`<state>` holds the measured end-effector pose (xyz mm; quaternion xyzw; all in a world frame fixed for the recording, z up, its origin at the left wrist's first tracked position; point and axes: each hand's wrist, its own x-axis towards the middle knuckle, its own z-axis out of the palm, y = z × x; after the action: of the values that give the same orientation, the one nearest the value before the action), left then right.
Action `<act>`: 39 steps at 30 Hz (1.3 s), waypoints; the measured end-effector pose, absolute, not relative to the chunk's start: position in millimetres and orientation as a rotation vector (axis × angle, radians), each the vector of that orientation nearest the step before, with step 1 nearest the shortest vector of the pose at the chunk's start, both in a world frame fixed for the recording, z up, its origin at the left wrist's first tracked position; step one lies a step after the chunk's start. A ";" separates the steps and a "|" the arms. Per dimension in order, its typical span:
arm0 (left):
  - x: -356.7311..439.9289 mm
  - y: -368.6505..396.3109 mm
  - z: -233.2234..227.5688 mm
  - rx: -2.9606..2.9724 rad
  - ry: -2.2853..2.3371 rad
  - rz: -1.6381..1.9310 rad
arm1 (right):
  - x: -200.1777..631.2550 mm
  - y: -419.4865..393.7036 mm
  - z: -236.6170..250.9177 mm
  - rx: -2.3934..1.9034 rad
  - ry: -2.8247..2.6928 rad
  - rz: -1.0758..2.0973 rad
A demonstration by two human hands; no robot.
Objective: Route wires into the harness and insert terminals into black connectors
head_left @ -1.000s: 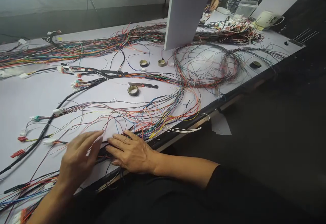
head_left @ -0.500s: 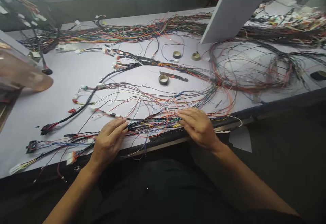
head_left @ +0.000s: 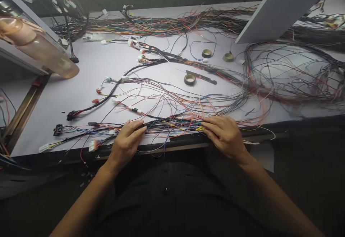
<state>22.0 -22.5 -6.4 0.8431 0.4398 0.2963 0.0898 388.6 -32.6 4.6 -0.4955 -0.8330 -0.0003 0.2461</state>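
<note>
Spread wider apart than half a second ago — both hands now planted at either end of the same stretch of wire bundle along the near edge of the white bench. Left hand palm down, fingers loosely extended and pressing flat on the bundle's left end; nothing gripped, only pinned beneath the fingertips. Right hand likewise palm down, fingers half curled over the bundle's right end, resting on the coloured strands — whether any strand is pinched underneath cannot be told. Bundle itself lying loose on the bench between the two hands, a tangle of red, blue, yellow and black leads just inside the near edge.

Left of the left hand: white connector with red leads, and farther left a black connector. Beyond the bundle, a black-sleeved harness branch curving away toward the far side. Farther back from the bundle, a roll of tape with a dark flat tool just beside it, and two more tape rolls behind. Right of these, a big loose coil of thin wires. Behind the coil, a white upright panel. Far left of the bundle, a clear plastic cover over the bench corner.
</note>
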 end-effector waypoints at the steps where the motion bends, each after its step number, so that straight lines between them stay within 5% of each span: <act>1: 21.8 -22.4 -6.5 2.499 1.304 0.885 | 387.1 -32.2 6.5 -1.345 -2.266 -0.010; 13: 22.3 -22.9 -8.9 2.429 1.342 0.896 | 302.7 -9.7 27.9 -1.149 -2.449 0.134; 19: 23.1 -23.4 -8.6 2.387 1.368 0.875 | 276.6 4.0 29.3 -1.383 -2.522 0.181; 39: 22.2 -23.6 -9.8 2.392 1.345 0.894 | 279.7 13.4 40.3 -1.477 -2.120 0.917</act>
<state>22.2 -23.6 -9.8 0.8221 0.4621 0.3072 0.1274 279.7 13.4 40.3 -0.5279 -0.7579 0.3278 0.1986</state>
